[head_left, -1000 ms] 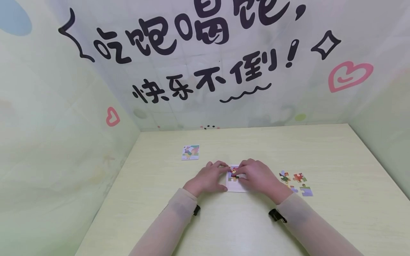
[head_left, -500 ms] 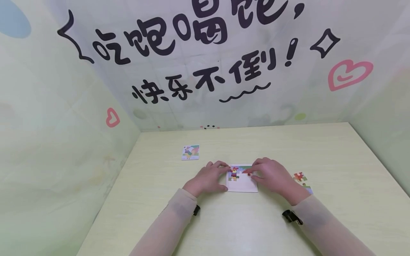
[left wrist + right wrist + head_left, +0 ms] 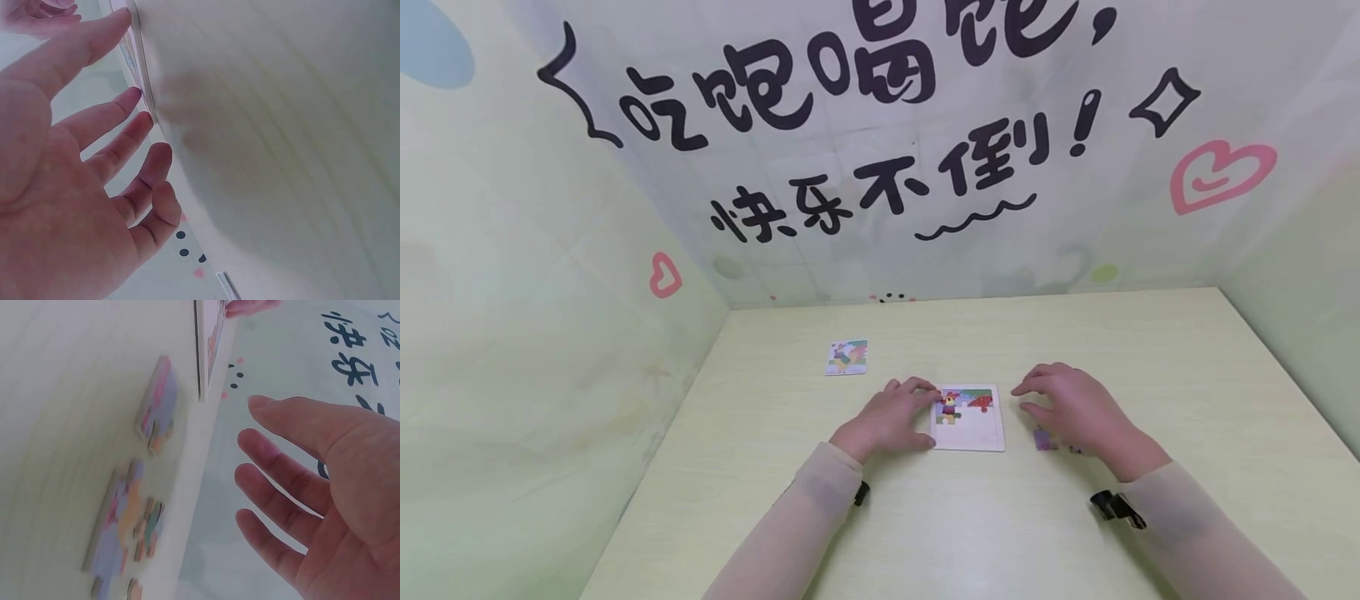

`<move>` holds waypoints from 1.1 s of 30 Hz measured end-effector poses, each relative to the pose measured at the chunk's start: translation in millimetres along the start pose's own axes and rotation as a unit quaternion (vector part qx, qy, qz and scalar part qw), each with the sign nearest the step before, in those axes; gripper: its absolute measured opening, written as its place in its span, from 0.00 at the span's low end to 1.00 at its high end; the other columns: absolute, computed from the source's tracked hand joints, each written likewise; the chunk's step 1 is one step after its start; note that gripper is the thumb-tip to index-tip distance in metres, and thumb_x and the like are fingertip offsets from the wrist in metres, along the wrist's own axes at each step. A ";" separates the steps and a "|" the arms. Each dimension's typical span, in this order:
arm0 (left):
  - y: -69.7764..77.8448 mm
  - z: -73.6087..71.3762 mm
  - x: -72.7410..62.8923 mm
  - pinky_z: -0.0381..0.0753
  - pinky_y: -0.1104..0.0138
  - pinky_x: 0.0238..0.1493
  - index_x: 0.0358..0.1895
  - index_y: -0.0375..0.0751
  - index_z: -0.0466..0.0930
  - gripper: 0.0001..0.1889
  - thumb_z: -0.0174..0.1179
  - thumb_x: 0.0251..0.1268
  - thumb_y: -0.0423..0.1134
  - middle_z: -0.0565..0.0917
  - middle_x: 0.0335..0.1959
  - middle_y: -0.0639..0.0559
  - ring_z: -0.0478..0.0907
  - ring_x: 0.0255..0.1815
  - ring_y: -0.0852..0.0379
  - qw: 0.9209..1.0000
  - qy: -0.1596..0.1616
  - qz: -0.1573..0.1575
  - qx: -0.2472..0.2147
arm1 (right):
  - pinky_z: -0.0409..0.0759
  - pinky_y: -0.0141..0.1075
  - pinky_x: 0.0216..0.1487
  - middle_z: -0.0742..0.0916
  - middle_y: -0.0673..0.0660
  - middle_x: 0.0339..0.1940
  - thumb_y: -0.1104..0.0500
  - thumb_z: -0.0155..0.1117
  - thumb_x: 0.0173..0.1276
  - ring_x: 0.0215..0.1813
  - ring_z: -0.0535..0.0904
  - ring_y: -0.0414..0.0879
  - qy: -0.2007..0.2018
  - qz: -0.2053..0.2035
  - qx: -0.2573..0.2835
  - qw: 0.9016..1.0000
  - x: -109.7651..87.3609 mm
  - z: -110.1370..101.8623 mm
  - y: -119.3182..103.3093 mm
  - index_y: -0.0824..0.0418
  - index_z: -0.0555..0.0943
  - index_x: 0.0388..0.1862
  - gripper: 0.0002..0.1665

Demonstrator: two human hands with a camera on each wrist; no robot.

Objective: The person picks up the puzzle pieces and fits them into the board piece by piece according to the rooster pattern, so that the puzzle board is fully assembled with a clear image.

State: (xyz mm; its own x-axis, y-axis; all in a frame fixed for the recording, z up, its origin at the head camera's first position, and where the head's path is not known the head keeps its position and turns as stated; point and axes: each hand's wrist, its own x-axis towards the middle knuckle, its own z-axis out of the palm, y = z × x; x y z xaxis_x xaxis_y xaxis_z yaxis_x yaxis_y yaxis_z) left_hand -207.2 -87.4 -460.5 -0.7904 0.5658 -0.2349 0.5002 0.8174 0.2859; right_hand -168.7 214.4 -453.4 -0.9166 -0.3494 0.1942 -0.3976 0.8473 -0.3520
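A square white puzzle tray (image 3: 977, 436) lies mid-table, with a colourful bird picture (image 3: 949, 405) and a red piece (image 3: 981, 402) fitted along its top and upper left. My left hand (image 3: 891, 419) rests at the tray's left side, its thumb at the lower corner and fingertips near the upper one; in the left wrist view these tips sit right at the tray's edge (image 3: 145, 69). Right of the tray hovers my right hand (image 3: 1075, 410), fingers loosely bent around nothing. Beneath it are loose jigsaw pieces, one of them purple (image 3: 1043, 440); the right wrist view shows several, including a lilac one (image 3: 159, 400).
A small picture card (image 3: 847, 357) lies farther back on the left of the pale table (image 3: 955, 525). Fabric walls printed with black lettering (image 3: 880, 183) and hearts stand at the back and both sides.
My right hand has let go of the red piece, now in the tray's upper right, and drawn back right over the loose pieces. My left hand has stayed in place.
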 end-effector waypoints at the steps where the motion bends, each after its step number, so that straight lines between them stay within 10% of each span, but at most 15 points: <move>1: 0.3 0.0 0.3 0.74 0.53 0.66 0.78 0.58 0.68 0.40 0.73 0.62 0.53 0.66 0.78 0.60 0.66 0.68 0.50 1.000 0.000 0.001 0.001 | 0.84 0.53 0.52 0.89 0.52 0.47 0.61 0.75 0.64 0.53 0.85 0.56 -0.001 0.004 -0.001 1.000 -1.2 -1.1 2.5 0.54 0.92 0.45 0.11; 21: 4.0 -1.3 4.3 0.75 0.56 0.64 0.78 0.58 0.68 0.40 0.73 0.62 0.53 0.65 0.78 0.60 0.66 0.66 0.51 1.000 -0.005 0.005 0.005 | 0.84 0.54 0.49 0.90 0.55 0.47 0.63 0.75 0.62 0.51 0.85 0.58 -0.029 0.024 -0.006 0.999 -23.6 -15.5 39.5 0.54 0.92 0.45 0.12; 33: 1.1 0.1 0.3 0.74 0.54 0.65 0.78 0.58 0.68 0.40 0.73 0.62 0.52 0.66 0.78 0.60 0.66 0.66 0.50 1.000 -0.005 -0.004 -0.009 | 0.71 0.32 0.32 0.90 0.52 0.47 0.62 0.77 0.61 0.28 0.69 0.36 -0.053 0.017 0.026 0.998 -30.6 -19.4 55.2 0.54 0.91 0.45 0.13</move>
State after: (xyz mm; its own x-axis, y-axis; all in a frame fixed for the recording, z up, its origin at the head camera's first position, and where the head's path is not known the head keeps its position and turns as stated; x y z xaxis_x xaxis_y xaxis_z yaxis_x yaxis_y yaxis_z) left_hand -206.8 -86.3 -460.3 -0.7903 0.5606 -0.2473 0.4872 0.8197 0.3013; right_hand -161.8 279.6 -461.0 -0.9280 -0.3631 0.0839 -0.3648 0.8390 -0.4036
